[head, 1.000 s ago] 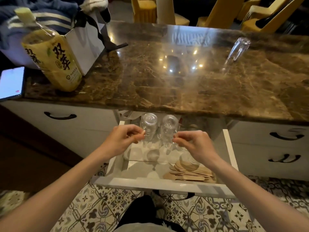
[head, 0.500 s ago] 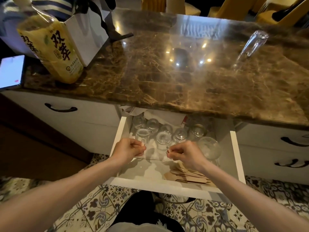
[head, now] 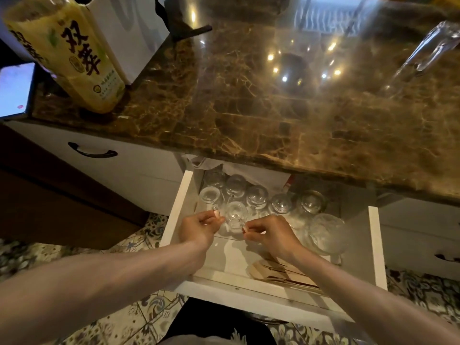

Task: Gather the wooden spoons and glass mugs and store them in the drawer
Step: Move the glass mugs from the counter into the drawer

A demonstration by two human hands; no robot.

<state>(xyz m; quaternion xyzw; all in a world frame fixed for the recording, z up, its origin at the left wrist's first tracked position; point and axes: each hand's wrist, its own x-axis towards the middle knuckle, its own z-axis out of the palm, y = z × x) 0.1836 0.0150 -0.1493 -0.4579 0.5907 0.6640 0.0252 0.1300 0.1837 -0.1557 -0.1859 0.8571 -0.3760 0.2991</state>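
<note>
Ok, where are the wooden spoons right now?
The wooden spoons lie flat in the open drawer, at its front right, under the right forearm and just in front of the big glass bowl.

Countertop (head: 273, 115): dark brown marble, pale veining, glossy; reflects cluster of small ceiling lights. Cabinet front (head: 139, 170) below: white, closed, curved black handle (head: 92, 152). Second white cabinet front (head: 420, 235) at right, partly out of view. Dark brown wooden panel (head: 57, 210) at left, below counter. Floor (head: 139, 317): patterned tiles, blue-grey floral motifs on cream. Lighting: dim, warm.
</note>
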